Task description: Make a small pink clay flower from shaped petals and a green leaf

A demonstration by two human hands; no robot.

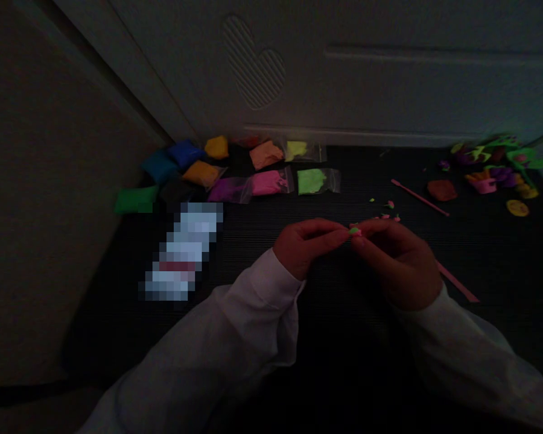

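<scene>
- Two bare hands, left hand and right hand, fingertips clamped on one tiny green-and-pink clay blob between them
- Few little pink-and-green bits just past the right fingers
- Skinny pink stick farther out, near a flattish reddish-brown lump
- Lumpy green clay in a clear bag, beyond the left fingertips
</scene>
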